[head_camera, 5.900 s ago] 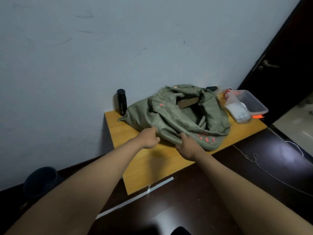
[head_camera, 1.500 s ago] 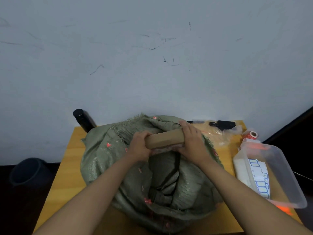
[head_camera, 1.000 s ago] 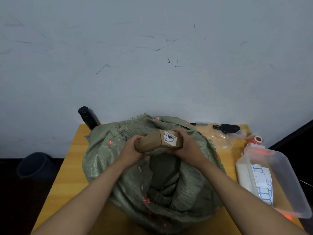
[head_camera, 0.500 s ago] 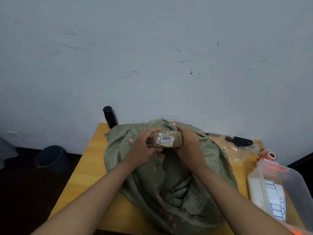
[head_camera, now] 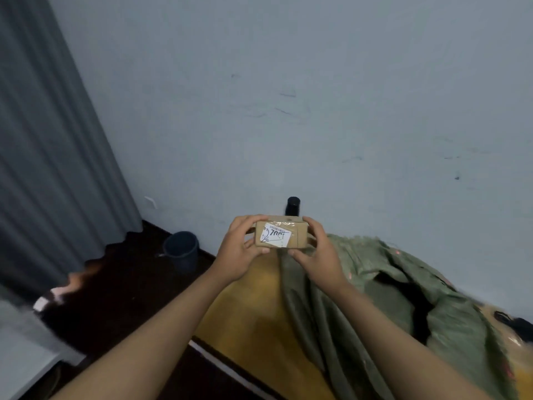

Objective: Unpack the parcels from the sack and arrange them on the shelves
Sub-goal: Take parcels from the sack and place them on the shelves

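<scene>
A small brown cardboard parcel (head_camera: 298, 234) with a white handwritten label is held up in front of me, clear of the sack. My left hand (head_camera: 240, 251) grips its left end and my right hand (head_camera: 318, 254) grips its right end, fingers curled round the edges. The green woven sack (head_camera: 389, 301) lies open and crumpled on the wooden table (head_camera: 248, 319) below and to the right of the parcel. No shelves are in view.
A black bottle (head_camera: 293, 205) stands on the table against the pale wall, behind the parcel. A dark bucket (head_camera: 181, 250) sits on the dark floor at the left. Grey curtain (head_camera: 49, 157) hangs at far left. A white surface (head_camera: 20, 350) shows at lower left.
Both hands lifted the parcel out of the sack and turned its label towards me. My view has swung left, so the sack now lies at the right and the curtain has appeared.
</scene>
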